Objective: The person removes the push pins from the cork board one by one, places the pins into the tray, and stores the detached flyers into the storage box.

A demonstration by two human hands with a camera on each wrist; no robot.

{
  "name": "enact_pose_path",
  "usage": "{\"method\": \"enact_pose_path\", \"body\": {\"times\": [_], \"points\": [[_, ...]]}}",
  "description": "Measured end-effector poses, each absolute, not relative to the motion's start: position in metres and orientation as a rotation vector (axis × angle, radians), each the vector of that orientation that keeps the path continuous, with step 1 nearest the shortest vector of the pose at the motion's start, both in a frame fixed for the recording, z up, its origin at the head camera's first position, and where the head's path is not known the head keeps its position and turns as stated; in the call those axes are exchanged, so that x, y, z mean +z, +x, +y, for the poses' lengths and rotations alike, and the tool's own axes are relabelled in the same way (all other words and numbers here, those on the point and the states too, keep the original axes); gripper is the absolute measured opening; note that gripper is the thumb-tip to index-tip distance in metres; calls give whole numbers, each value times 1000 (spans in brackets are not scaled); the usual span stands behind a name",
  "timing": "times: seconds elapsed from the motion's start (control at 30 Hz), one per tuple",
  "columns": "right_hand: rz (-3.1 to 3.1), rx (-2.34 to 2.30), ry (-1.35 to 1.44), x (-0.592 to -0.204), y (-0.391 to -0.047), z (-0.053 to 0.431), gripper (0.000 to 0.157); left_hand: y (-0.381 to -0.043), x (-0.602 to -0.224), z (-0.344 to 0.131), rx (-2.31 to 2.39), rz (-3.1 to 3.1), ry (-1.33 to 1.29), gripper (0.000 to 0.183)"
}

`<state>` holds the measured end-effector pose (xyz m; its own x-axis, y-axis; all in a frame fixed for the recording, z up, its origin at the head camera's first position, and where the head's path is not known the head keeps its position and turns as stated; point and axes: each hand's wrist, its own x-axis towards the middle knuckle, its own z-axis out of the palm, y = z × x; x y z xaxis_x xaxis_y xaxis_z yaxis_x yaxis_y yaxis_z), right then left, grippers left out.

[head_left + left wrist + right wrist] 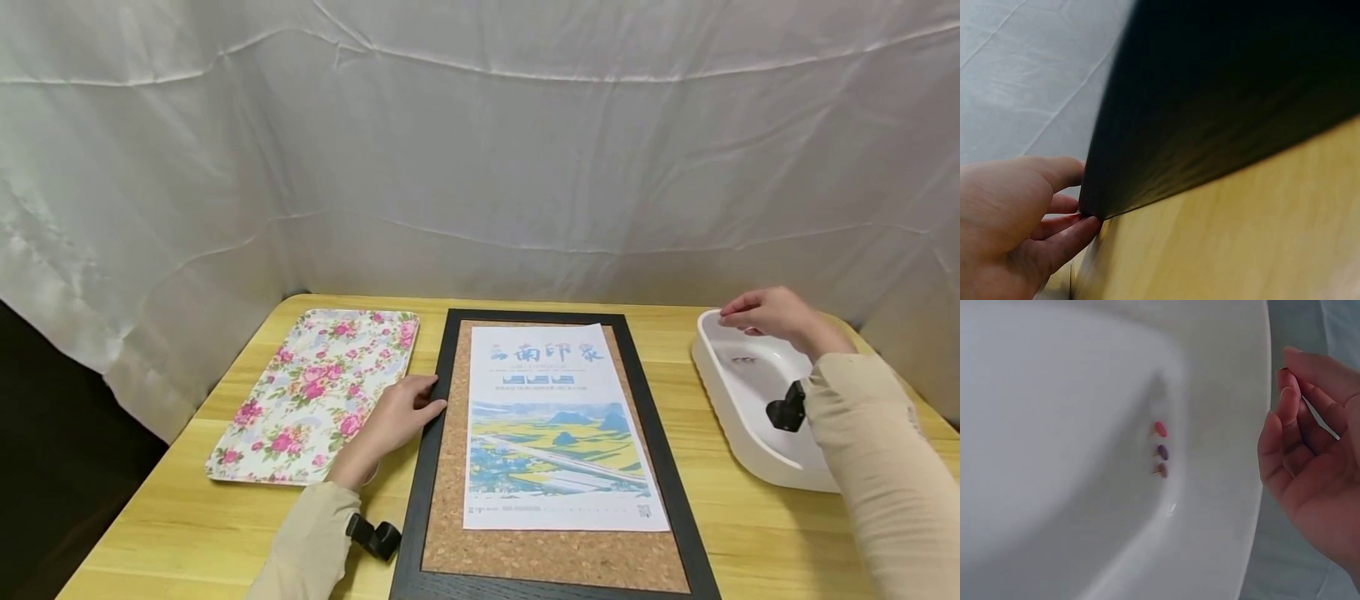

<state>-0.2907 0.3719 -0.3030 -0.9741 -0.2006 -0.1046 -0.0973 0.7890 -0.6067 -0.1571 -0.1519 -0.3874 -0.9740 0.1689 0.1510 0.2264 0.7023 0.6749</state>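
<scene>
A cork board (555, 558) in a black frame lies on the table, with a printed landscape poster (562, 433) on it. My left hand (401, 417) holds the frame's left edge; in the left wrist view its thumb and fingers meet the dark frame (1166, 137) at a corner. Over the far left rim of a white basin (738, 442), my right hand (776, 317) pinches a tiny thumbtack (1284, 369), of which only a dark edge shows. Inside the basin, the right wrist view shows a red thumbtack (1160, 429), a purple thumbtack (1162, 452) and a brown thumbtack (1161, 470).
A floral tray (315, 383) lies left of the board, partly behind my left wrist. The wooden table (172, 533) backs onto a pale hanging curtain (480, 167). Each wrist wears a small black camera.
</scene>
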Motion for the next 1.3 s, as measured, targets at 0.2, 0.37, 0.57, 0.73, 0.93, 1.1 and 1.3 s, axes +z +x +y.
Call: {"method": "enact_pose_path", "body": {"times": [0.2,0.37,0.57,0.73,0.93,1.1,1.3], "points": [[2750,-1012,-184,-317,-289,380,43,-157,-387,-152,-1144,-2825,-327,45],[2700,-1084,-185,-329,-284,386,47,-157,-388,-153,-1143,-2825,-322,45],[2647,-1172,-121,-340,-279,392,46,-156,-389,-154,-1147,-2822,-324,45],[2638,-1167,-106,-345,-277,395,43,-156,-388,-153,-1145,-2817,-334,45],[2623,-1172,-51,-350,-280,394,35,-156,-388,-153,-1148,-2814,-332,45],[2639,-1101,-29,-353,-280,393,21,-157,-389,-153,-1157,-2818,-338,45],[2650,-1063,-16,-355,-283,394,9,-158,-389,-153,-1155,-2819,-339,46]]}}
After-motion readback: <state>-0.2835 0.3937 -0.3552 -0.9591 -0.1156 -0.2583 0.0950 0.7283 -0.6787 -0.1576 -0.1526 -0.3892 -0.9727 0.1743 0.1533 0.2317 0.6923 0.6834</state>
